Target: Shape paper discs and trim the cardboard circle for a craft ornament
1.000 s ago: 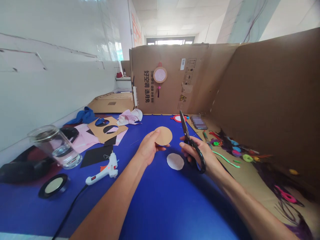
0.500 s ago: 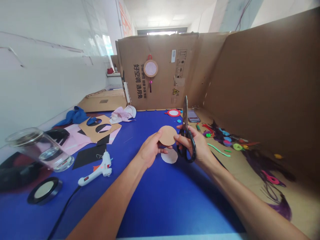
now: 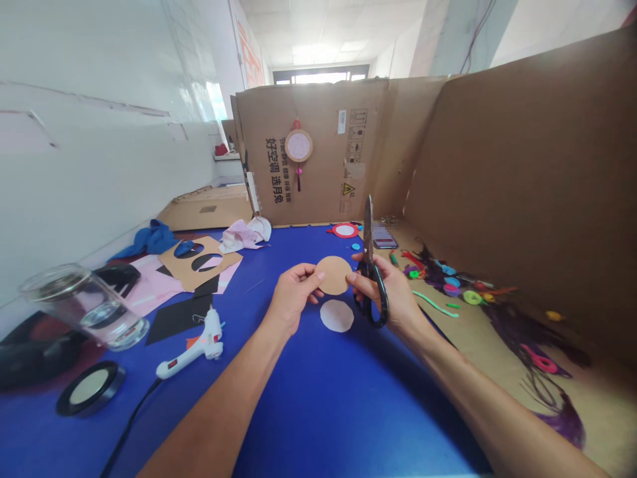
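Left hand (image 3: 291,295) above cardboard-walled blue table (image 3: 323,398)

Bare forearms (uncovered to the picture's edge); left hand (image 3: 291,299) and right hand (image 3: 395,299) equally bare.

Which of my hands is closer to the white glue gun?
Left. The left hand, holding the cardboard circle, is right of the glue gun; the right hand, with scissors, is farther right.

A glue gun (image 3: 192,345) lies on the blue bench (image 3: 323,405), a glass jar (image 3: 84,307) and tape roll (image 3: 89,388) to its left. Behind it, black paper (image 3: 176,315) and a card (image 3: 206,264) with 2 holes on pink paper (image 3: 149,289). Pipe cleaners (image 3: 438,307) lie scattered at right.
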A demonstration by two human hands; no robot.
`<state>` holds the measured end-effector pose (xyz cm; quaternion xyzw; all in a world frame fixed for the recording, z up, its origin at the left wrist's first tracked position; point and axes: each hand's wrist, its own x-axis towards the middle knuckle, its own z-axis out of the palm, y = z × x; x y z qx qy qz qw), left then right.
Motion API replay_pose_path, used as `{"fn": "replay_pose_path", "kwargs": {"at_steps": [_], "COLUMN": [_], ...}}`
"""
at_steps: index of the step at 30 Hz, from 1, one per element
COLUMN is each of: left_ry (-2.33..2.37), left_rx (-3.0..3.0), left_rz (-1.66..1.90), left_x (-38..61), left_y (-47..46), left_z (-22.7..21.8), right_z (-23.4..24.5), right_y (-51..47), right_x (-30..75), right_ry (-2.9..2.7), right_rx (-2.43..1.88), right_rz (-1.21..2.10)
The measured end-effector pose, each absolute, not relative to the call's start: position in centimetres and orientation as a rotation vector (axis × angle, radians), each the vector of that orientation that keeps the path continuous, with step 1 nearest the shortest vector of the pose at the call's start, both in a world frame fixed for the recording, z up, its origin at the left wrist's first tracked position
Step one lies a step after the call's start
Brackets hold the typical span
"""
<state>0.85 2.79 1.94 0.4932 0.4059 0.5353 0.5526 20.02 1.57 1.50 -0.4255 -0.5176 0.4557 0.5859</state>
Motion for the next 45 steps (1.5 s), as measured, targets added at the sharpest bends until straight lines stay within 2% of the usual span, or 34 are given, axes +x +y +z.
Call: {"fn": "replay_pose_path", "kwargs": {"at_steps": [11,23,29,35,45], "left_ry": [1.113,0.917,1.072,1.011,0.992], "left_rx": [1.288,1.286,1.195,0.946,0.961], "left_rz": [1.367,1.455,1.478,1.380,1.299], "left_x": [1.13,1.19,1.00,0.85,1.22], "left_y": [2.41,2.79,2.88,3.07,2.52], "left_z": [2.40,1.87,1.82,1.67,1.82], "right_z": [1.84,2.15,2.19,1.94,1.43], "right_y": [1.28,1.67,1.44,1.28,1.45], "right_x": [19.88,20.47,20.25,19.98,20.27], "right_ry": [-1.161,-1.069,-1.169,-1.208,-1.126], "right_rx": [-0.978,-0.979,-0.995,-1.012,-0.978], "right_rz": [1.106,1.093,1.063,1.136,1.149]}}
